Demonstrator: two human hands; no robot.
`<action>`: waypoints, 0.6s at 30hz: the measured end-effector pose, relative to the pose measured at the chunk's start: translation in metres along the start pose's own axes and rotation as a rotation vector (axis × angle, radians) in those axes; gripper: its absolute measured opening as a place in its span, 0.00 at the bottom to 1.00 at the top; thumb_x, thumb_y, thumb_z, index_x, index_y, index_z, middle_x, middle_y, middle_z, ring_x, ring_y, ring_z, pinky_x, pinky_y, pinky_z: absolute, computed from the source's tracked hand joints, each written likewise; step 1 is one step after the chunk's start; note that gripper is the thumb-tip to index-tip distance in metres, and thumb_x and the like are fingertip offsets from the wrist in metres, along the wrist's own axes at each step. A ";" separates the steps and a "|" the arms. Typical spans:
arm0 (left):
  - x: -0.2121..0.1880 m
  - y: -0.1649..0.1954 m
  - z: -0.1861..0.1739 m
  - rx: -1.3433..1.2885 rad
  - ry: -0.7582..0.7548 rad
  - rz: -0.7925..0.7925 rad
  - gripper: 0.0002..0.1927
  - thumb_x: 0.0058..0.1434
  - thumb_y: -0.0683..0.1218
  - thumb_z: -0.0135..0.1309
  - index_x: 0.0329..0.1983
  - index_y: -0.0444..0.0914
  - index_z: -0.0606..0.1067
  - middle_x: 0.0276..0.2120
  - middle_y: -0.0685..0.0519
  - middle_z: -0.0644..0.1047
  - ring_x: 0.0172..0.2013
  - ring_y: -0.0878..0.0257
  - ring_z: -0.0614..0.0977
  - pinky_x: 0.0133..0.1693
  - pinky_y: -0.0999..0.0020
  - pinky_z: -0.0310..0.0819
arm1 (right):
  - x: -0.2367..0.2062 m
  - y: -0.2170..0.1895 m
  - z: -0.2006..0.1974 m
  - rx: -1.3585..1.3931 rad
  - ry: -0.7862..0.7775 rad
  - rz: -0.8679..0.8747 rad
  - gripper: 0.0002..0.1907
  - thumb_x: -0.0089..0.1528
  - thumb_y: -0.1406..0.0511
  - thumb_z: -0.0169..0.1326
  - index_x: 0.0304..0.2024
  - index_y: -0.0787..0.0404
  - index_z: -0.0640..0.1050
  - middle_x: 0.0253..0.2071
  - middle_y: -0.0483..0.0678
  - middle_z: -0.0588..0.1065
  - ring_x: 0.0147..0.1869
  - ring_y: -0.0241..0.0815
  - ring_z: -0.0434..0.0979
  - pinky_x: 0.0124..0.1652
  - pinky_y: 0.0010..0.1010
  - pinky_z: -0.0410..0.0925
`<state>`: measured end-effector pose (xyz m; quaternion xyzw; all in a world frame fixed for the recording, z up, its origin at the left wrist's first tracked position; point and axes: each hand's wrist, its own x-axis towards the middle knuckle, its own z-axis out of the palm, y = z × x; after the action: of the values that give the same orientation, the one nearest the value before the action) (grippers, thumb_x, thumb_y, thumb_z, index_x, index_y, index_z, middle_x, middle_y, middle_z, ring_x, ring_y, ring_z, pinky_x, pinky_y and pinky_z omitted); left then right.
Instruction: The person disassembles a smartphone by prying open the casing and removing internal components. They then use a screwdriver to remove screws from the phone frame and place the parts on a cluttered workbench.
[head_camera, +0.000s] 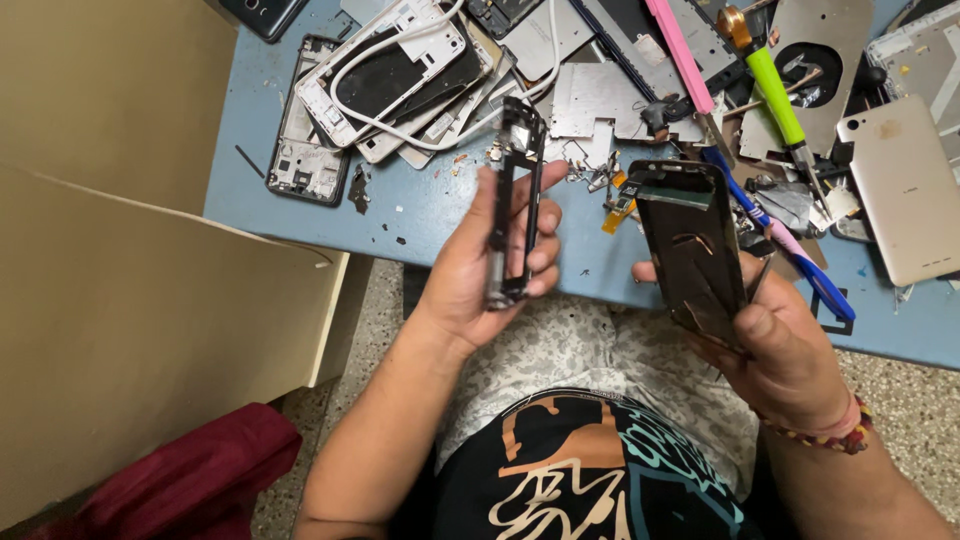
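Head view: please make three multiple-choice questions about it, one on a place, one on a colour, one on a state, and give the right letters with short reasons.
1. Where does the gold phone back lie?
A. on the blue table, at the right
B. on the floor
C. in the left hand

2. What colour is the handle of the screwdriver on the table?
A. red
B. bright green
C. white

3. How is the black phone frame held?
A. flat on the table
B. on edge in the left hand
C. hanging from a cable

Answers:
1 A: the gold phone back rests on the blue table, by the right edge of the view.
2 B: the screwdriver has a bright green handle.
3 B: the left hand closes around the black phone frame, which stands on edge; the right hand holds a metal plate.
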<state>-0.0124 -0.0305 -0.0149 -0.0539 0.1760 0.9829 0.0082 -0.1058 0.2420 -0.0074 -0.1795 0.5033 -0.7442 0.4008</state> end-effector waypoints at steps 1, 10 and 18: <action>0.000 -0.002 0.000 0.040 0.049 -0.001 0.34 0.77 0.62 0.43 0.73 0.33 0.65 0.39 0.54 0.72 0.35 0.65 0.73 0.35 0.69 0.71 | 0.000 -0.001 0.000 -0.006 0.002 -0.004 0.44 0.62 0.45 0.61 0.67 0.72 0.68 0.63 0.63 0.74 0.31 0.27 0.64 0.29 0.20 0.59; 0.012 -0.028 -0.007 0.008 0.036 0.116 0.08 0.78 0.46 0.50 0.54 0.37 0.70 0.41 0.55 0.73 0.44 0.61 0.78 0.50 0.59 0.78 | 0.000 -0.004 0.000 -0.029 0.021 -0.060 0.40 0.64 0.46 0.61 0.63 0.72 0.70 0.62 0.61 0.76 0.30 0.28 0.65 0.29 0.20 0.59; 0.015 -0.046 -0.002 0.042 0.072 0.164 0.10 0.78 0.44 0.47 0.57 0.36 0.70 0.58 0.45 0.74 0.60 0.48 0.77 0.60 0.48 0.75 | -0.002 -0.004 0.005 -0.185 0.151 -0.127 0.40 0.63 0.48 0.64 0.66 0.68 0.71 0.59 0.53 0.76 0.32 0.24 0.64 0.29 0.18 0.57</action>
<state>-0.0258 0.0122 -0.0349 -0.0747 0.2004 0.9738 -0.0778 -0.1033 0.2410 -0.0012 -0.1906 0.5864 -0.7296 0.2957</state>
